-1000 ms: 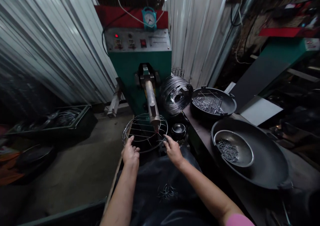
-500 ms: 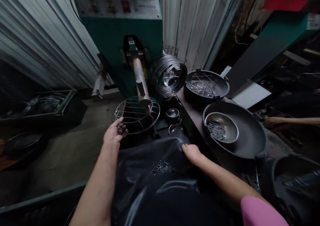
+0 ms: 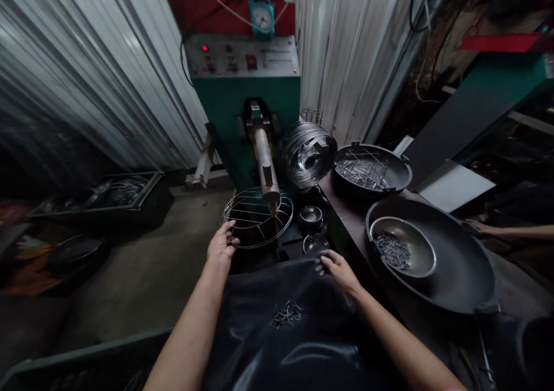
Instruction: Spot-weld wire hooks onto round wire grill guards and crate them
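My left hand is closed on the near left rim of a round wire rack, thumb on top. The rack sits level under the tip of a thick metal electrode arm on a green machine. My right hand is beside the far edge of a black apron, thumb and fingers pinched together; what is between them, if anything, is too small to tell. A small pile of short curved wire pieces lies on the apron over my lap.
To the right, a big black pan holds a metal bowl of wire pieces; another pan stands behind. A wire coil and small metal cups are beside the machine. Another person's hand shows far right.
My right hand has gone from gripping the apron's edge to a pinch above it. The apron edge has dropped. My left hand stays on the rack; the view has shifted up and left.
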The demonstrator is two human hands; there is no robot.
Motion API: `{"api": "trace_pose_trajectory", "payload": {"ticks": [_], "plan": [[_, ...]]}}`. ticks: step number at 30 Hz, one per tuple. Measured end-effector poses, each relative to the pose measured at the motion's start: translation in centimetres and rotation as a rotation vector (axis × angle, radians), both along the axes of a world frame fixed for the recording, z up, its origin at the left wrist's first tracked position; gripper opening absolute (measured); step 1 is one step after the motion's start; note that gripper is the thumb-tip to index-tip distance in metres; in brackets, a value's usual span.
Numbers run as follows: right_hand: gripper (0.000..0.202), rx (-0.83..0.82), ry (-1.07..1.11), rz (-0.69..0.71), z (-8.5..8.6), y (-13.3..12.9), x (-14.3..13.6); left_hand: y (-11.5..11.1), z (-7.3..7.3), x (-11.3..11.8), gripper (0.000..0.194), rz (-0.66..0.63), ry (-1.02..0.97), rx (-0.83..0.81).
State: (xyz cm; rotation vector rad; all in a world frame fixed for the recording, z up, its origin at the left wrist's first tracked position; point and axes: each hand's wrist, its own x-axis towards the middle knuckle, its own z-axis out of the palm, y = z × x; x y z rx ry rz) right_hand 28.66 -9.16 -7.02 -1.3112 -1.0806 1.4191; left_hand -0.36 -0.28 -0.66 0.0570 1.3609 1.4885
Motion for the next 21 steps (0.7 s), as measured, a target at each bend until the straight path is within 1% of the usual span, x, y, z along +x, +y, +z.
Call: {"api": "trace_pose_trajectory", "payload": {"ticks": [2,4,6,9,11,13,18,21], "plan": [[0.024,0.135,0.101,-0.002,2.5,1.9,-2.7,-0.1,-0.2,0.4,0.035,0.044,-0.011,0.044],[0.020,0.244,0.134,0.042,4.3,3.8,-5.7,-0.3,-0.5,0.6,0.035,0.064,-0.001,0.089],[0.018,0.334,0.072,0.098,5.0,5.2,-8.4,-0.5,-0.7,0.6,0.035,0.069,0.026,0.125],[0.014,0.405,-0.146,0.139,4.6,6.6,-10.8,-0.6,-0.8,0.4,0.039,0.094,0.088,0.162],[0.012,0.412,-0.254,0.117,4.3,7.0,-11.3,-0.5,-0.7,0.3,0.041,0.093,0.113,0.190],[0.012,0.402,-0.285,0.079,4.2,7.1,-11.3,-0.3,-0.6,0.4,0.043,0.080,0.114,0.218],[0.014,0.319,-0.245,0.055,4.6,7.3,-11.0,0.2,-0.8,1.0,0.047,0.088,0.117,0.197],[0.014,0.314,-0.237,0.032,4.4,7.4,-10.8,0.4,-0.9,1.3,0.045,0.087,0.124,0.176]]}}
